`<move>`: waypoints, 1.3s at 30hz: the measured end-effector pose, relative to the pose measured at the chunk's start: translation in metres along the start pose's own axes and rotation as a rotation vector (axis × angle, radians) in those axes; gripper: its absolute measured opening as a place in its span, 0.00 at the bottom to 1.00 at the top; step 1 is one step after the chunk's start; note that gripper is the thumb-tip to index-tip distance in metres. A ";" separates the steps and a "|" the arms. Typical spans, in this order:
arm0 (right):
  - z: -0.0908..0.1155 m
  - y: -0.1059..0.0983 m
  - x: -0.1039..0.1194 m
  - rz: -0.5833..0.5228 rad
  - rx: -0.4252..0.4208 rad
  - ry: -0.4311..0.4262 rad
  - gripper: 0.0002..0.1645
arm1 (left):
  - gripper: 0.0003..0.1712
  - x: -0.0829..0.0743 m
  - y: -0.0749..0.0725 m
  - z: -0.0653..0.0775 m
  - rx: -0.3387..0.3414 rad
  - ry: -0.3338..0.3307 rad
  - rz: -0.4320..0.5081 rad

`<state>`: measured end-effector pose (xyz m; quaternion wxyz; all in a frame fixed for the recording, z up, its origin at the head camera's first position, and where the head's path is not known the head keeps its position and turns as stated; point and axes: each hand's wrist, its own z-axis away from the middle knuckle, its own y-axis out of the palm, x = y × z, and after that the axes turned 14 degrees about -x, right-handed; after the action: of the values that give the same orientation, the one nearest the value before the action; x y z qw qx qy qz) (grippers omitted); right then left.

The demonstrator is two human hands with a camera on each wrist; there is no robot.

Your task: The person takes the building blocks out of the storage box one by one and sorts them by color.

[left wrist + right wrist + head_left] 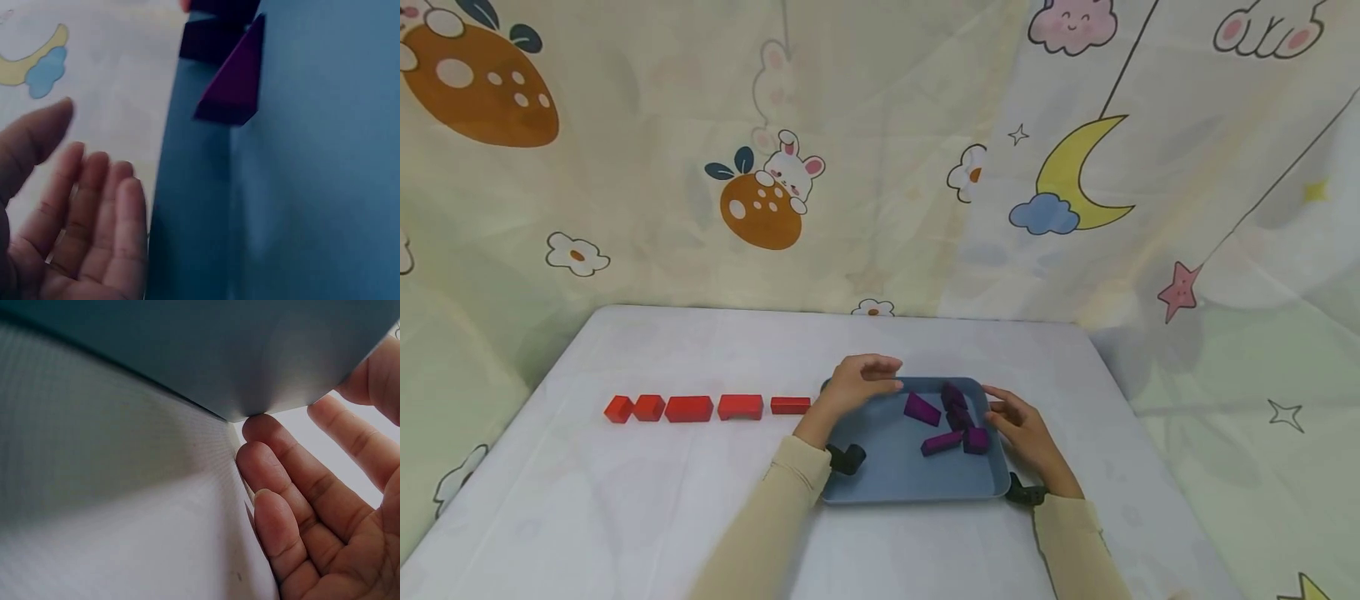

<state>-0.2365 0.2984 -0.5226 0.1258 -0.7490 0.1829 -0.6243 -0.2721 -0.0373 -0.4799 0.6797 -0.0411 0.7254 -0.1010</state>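
Observation:
A blue-grey tray lies on the table with several purple blocks grouped in its right half. My left hand is at the tray's far left part, fingers relaxed and pointing right, nothing between them. In the left wrist view the left hand shows thumb and fingers apart, beside the tray wall and a purple wedge-shaped block. My right hand is at the tray's right side. In the right wrist view the right hand's fingertips touch the tray's outer side.
Left of the tray, several red blocks stand in a row, the rightmost a flat red bar near my left hand. The table has a white cover. Behind it hangs a printed cloth.

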 end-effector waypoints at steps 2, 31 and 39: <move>0.000 0.000 -0.001 -0.005 -0.002 -0.008 0.28 | 0.24 0.006 0.011 -0.002 0.021 -0.032 -0.050; 0.004 0.001 0.001 -0.009 0.007 0.018 0.29 | 0.16 -0.025 -0.015 0.030 0.037 0.170 -0.368; 0.002 -0.001 0.000 0.002 0.009 -0.023 0.28 | 0.20 -0.030 -0.063 0.058 -0.028 0.157 -0.262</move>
<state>-0.2341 0.2988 -0.5224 0.1319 -0.7555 0.1792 -0.6162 -0.2173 -0.0981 -0.4409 0.6011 -0.1368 0.7662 -0.1815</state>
